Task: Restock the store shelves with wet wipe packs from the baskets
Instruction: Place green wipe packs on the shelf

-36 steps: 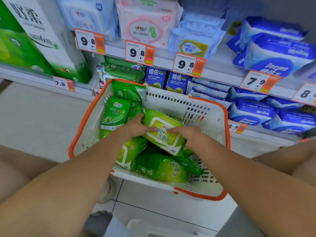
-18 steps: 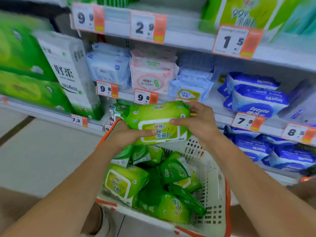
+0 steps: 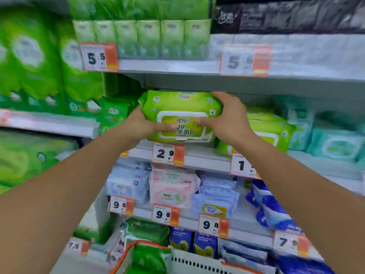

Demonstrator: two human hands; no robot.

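Both hands clamped on one lime-green soft plastic wet wipe pack with a white-framed flip lid, held label-out at the mouth of the grey metal store shelf that carried the 2.9 price tag. Left hand gripped the pack's left end, thumb lying across the front below the lid. Right hand gripped the right end, fingers curled over the top right corner, thumb on the lid. Pack's bottom edge sat just above the shelf lip; could not tell if it touched. Just beside it to the right, more lime-green wipe packs of the same kind lay stacked on that shelf, partly behind the right forearm. Small darker green wipe pack stood near on the left. Pale teal wipe packs lay further right. Shelf below held a pink-and-white wipe pack with pale blue packs on either side. White plastic basket with orange rim showed at the bottom edge, a green pack inside it. Frame blurred; small print unreadable.
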